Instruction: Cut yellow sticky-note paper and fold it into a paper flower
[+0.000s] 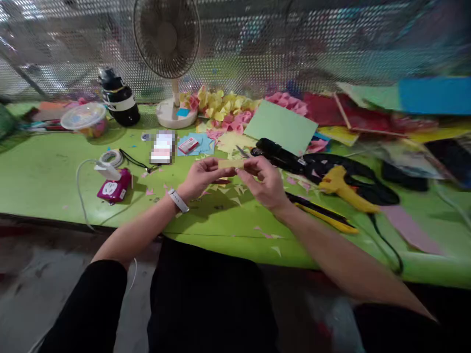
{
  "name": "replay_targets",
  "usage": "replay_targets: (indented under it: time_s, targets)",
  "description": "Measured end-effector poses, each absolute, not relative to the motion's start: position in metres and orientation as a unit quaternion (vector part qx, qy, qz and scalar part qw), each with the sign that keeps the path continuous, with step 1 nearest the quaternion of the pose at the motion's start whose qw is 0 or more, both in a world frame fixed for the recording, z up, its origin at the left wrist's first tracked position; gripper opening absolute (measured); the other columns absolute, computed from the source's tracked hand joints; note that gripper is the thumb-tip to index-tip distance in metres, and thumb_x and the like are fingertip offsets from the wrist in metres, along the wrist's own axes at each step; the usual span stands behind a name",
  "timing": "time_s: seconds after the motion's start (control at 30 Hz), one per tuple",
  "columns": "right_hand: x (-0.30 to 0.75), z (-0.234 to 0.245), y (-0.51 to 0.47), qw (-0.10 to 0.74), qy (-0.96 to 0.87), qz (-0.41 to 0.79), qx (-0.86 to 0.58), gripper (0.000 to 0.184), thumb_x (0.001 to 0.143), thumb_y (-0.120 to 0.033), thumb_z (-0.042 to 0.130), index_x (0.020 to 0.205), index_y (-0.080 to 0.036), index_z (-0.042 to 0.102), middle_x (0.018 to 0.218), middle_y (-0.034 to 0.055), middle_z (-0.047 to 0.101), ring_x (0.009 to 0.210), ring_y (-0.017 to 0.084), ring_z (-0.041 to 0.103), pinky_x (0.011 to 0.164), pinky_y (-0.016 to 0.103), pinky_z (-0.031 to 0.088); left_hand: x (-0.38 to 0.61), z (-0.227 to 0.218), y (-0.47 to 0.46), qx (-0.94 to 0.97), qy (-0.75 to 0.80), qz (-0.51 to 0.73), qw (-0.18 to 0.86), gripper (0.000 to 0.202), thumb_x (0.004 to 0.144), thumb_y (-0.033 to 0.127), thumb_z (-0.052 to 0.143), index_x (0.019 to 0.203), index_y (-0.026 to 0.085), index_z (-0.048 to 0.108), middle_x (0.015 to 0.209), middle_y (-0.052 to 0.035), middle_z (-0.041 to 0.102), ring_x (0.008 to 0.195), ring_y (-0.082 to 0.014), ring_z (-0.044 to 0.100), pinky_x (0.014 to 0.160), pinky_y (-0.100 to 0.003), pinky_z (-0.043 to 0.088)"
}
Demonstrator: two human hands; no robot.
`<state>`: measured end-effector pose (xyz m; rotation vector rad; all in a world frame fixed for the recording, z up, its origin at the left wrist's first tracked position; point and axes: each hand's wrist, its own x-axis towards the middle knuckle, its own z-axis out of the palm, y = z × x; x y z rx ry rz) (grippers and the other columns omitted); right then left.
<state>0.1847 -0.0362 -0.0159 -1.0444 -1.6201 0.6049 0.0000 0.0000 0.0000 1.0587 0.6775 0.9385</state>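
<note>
A small strip of yellow paper (230, 163) is stretched level between my two hands, just above the green table. My left hand (204, 175) pinches its left end between thumb and fingers. At the other end, my right hand (263, 179) grips it the same way. Beneath the hands lie scattered yellow and pink paper scraps (237, 191). The pointed metal tip of a tool (242, 151) shows just beyond my right fingers; its other end is hidden among black things.
Right of my hands lie a black stapler (275, 152), a yellow glue gun (342, 189) and a yellow-black cutter (324, 212). Paper flowers (228, 105) and a green sheet (281, 126) sit behind. Leftward are a fan (167, 39), bottle (121, 100), phone (163, 147) and purple power block (116, 186).
</note>
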Motion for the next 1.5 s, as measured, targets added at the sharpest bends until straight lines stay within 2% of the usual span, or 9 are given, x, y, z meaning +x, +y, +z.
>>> replay_targets:
  time_s: [0.2, 0.47, 0.83, 1.0, 1.2, 1.37, 1.5]
  targets:
    - [0.185, -0.019, -0.034, 0.57, -0.657, 0.232, -0.435, 0.011, 0.09, -0.034, 0.069, 0.091, -0.024, 0.065, 0.088, 0.0017, 0.072, 0.08, 0.018, 0.072, 0.076, 0.034, 0.06, 0.001, -0.002, -0.001, 0.484, 0.31, 0.427, 0.698, 0.047, 0.058, 0.038, 0.094, 0.084, 0.011, 0.067, 0.084, -0.0038, 0.075, 0.077, -0.0141, 0.074, 0.07, -0.026, 0.06]
    - [0.184, -0.014, -0.036, 0.566, -0.661, 0.244, -0.427, 0.01, 0.09, -0.032, 0.07, 0.088, -0.024, 0.066, 0.084, 0.0011, 0.073, 0.076, 0.017, 0.072, 0.071, 0.034, 0.062, -0.001, -0.005, 0.001, 0.508, 0.327, 0.417, 0.679, 0.038, 0.067, 0.036, 0.089, 0.086, 0.011, 0.067, 0.092, -0.0068, 0.076, 0.088, -0.0178, 0.076, 0.077, -0.029, 0.06]
    - [0.182, -0.012, -0.036, 0.565, -0.651, 0.27, -0.43, 0.011, 0.089, -0.031, 0.07, 0.085, -0.022, 0.064, 0.08, 0.0015, 0.07, 0.072, 0.016, 0.069, 0.068, 0.035, 0.059, -0.002, -0.008, 0.002, 0.518, 0.328, 0.407, 0.677, 0.031, 0.072, 0.033, 0.086, 0.087, 0.012, 0.067, 0.086, -0.0058, 0.076, 0.084, -0.0162, 0.076, 0.074, -0.025, 0.059]
    - [0.186, -0.012, -0.034, 0.567, -0.618, 0.297, -0.456, 0.025, 0.087, -0.042, 0.074, 0.086, -0.024, 0.056, 0.078, -0.0004, 0.064, 0.068, 0.015, 0.063, 0.062, 0.032, 0.053, -0.002, -0.005, 0.001, 0.513, 0.329, 0.414, 0.676, 0.036, 0.068, 0.035, 0.088, 0.084, 0.011, 0.067, 0.085, -0.0066, 0.077, 0.082, -0.0161, 0.076, 0.076, -0.028, 0.06]
    - [0.19, -0.006, -0.034, 0.454, -0.664, 0.342, -0.487, 0.045, 0.092, -0.064, 0.06, 0.075, -0.024, 0.051, 0.06, -0.0025, 0.055, 0.052, 0.013, 0.052, 0.051, 0.031, 0.039, 0.001, -0.002, -0.002, 0.508, 0.334, 0.395, 0.689, 0.029, 0.072, 0.029, 0.086, 0.085, 0.01, 0.069, 0.082, -0.006, 0.076, 0.079, -0.0137, 0.075, 0.081, -0.029, 0.06]
    - [0.185, -0.004, -0.037, 0.452, -0.687, 0.306, -0.481, 0.05, 0.093, -0.066, 0.055, 0.068, -0.024, 0.047, 0.053, -0.0035, 0.051, 0.05, 0.013, 0.048, 0.052, 0.031, 0.036, 0.001, 0.0, -0.002, 0.483, 0.329, 0.377, 0.719, 0.029, 0.072, 0.024, 0.087, 0.087, 0.009, 0.067, 0.08, -0.0042, 0.075, 0.076, -0.0119, 0.074, 0.082, -0.028, 0.06]
    - [0.186, -0.003, -0.036, 0.461, -0.668, 0.361, -0.459, 0.048, 0.093, -0.064, 0.058, 0.068, -0.024, 0.048, 0.052, -0.0043, 0.051, 0.047, 0.012, 0.048, 0.05, 0.029, 0.039, -0.004, 0.006, 0.001, 0.465, 0.328, 0.355, 0.741, 0.024, 0.076, 0.018, 0.083, 0.089, 0.01, 0.063, 0.082, -0.0049, 0.076, 0.075, -0.0129, 0.075, 0.08, -0.029, 0.06]
